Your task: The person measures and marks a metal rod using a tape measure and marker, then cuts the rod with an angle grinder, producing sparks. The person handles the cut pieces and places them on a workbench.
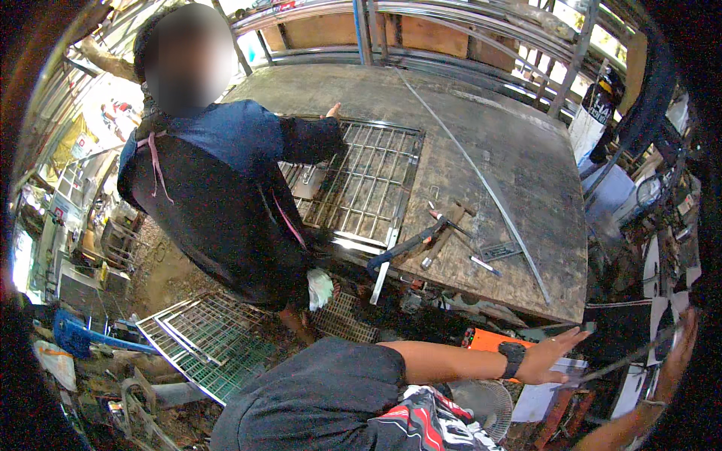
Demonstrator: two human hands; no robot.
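My left hand, with a black watch at its wrist, reaches to the right past the table's near corner. Its fingers are stretched out and nothing shows in them. At the far right rim my right hand is raised, fingers straight and flat, also holding nothing I can see. A thin dark bar runs between the two hands; whether either one touches it I cannot tell. Below my left forearm is an orange box-shaped machine. A round fan-like grille sits under it.
A co-worker in a dark jacket stands left of the wooden table, one hand over a metal grille frame. A hammer, a welding torch, a marker and a long metal strip lie there. More grilles lean below.
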